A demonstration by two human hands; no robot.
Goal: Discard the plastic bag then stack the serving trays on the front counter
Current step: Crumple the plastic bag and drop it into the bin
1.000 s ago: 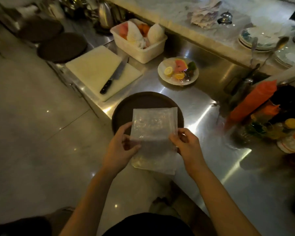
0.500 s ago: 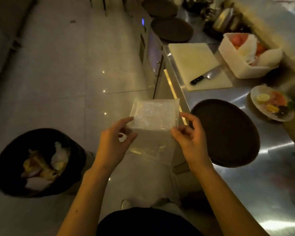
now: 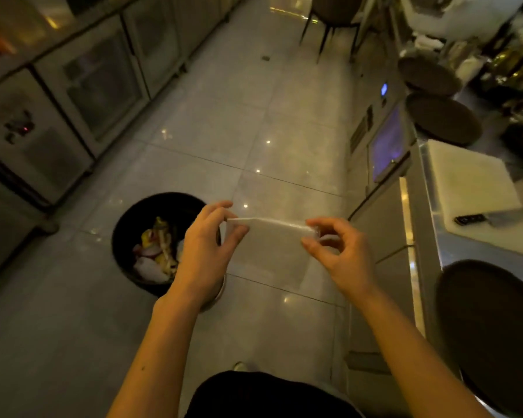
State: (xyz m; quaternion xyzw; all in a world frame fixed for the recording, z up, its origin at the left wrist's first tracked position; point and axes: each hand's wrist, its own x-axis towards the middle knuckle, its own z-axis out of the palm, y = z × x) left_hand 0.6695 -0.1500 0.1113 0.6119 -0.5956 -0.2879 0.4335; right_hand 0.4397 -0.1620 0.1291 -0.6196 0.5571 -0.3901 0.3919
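Note:
A clear plastic bag [image 3: 272, 248] hangs over the tiled floor, pinched at its top corners by both hands. My left hand [image 3: 204, 254] grips the left corner, just right of a black bin [image 3: 133, 224] holding food scraps. The right corner is pinched by my right hand [image 3: 341, 257]. Three round dark serving trays lie on the steel counter at the right: a near tray [image 3: 492, 330], a middle tray [image 3: 443, 119] and a far tray [image 3: 427, 75].
A white cutting board [image 3: 471, 185] with a black-handled knife [image 3: 480, 219] lies on the counter [image 3: 462, 254] between the trays. Steel cabinets [image 3: 82, 89] line the left side of the aisle. Chair legs [image 3: 326, 28] stand at the far end.
I have turned left, away from the counter toward the aisle. The bag moved from above the near tray to over the floor beside the bin, and its top edge is now stretched between both hands.

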